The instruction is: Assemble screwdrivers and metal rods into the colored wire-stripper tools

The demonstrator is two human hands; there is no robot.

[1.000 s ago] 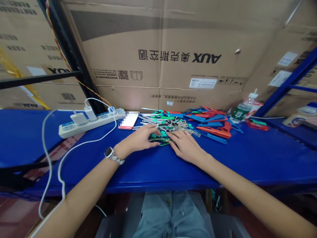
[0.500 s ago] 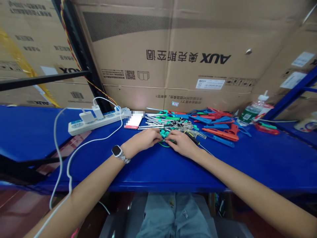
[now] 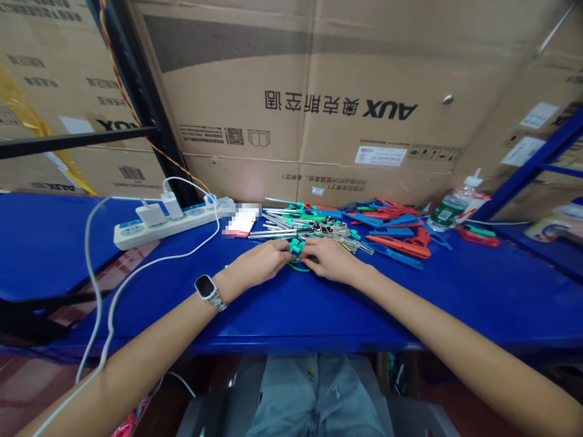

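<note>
My left hand (image 3: 268, 260) and my right hand (image 3: 330, 260) meet at the middle of the blue table, fingers bent and pinched close together. Whatever sits between the fingertips is small and mostly hidden. Teal-green plastic pieces (image 3: 297, 246) lie just behind and between the fingertips. A thin green loop (image 3: 299, 267) shows on the tabletop below them. Behind my hands spreads a pile of metal rods (image 3: 277, 234) with green and clear parts. To its right lie red plastic pieces (image 3: 401, 245) and blue plastic pieces (image 3: 396, 256), shaped like lighter-gun housings.
A white power strip (image 3: 159, 230) with plugged-in chargers stands at the left, its white cable (image 3: 136, 273) looping over the table. A phone-like flat item (image 3: 243, 220) lies beside the pile. At the right back stands a bottle (image 3: 450, 209). Large cardboard (image 3: 218, 170) forms the back wall.
The view has shifted slightly, so the scene sits a little further left. Both hands stay together at the same spot, with the right fingers slightly rearranged. The black-and-yellow handle is now more covered.
</note>
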